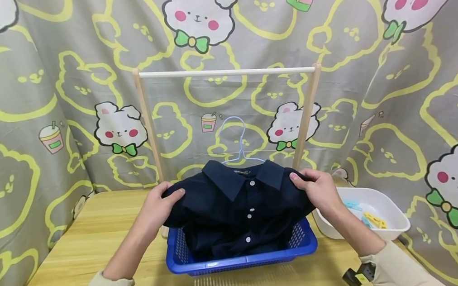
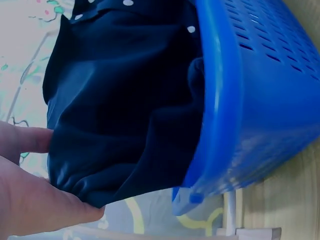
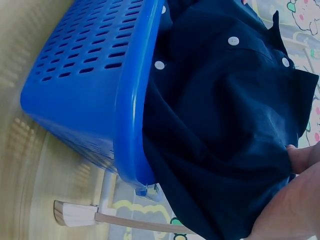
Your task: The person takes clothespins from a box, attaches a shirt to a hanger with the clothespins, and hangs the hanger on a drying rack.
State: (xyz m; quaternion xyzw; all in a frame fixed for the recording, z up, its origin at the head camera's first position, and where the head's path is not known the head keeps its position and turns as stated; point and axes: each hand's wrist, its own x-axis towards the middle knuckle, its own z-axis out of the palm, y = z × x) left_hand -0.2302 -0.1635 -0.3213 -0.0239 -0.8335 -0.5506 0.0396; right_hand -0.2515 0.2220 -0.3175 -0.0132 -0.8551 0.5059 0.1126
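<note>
A dark navy shirt with a pointed collar and white buttons is spread upright, its lower part bunched inside a blue plastic basket. My left hand pinches the shirt at the shoulder on the left, thumb in front and fingers behind. At the opposite shoulder my right hand pinches the cloth the same way. Out of the neck opening rises the hook of a pale blue hanger; the rest of it is hidden in the shirt. Both wrist views show the shoulder cloth held just above the basket rim.
Behind the basket stands a wooden rack with a white top rail and two side posts. To the right, a white tub holds yellow clips and light blue ones. A patterned curtain hangs around the wooden table.
</note>
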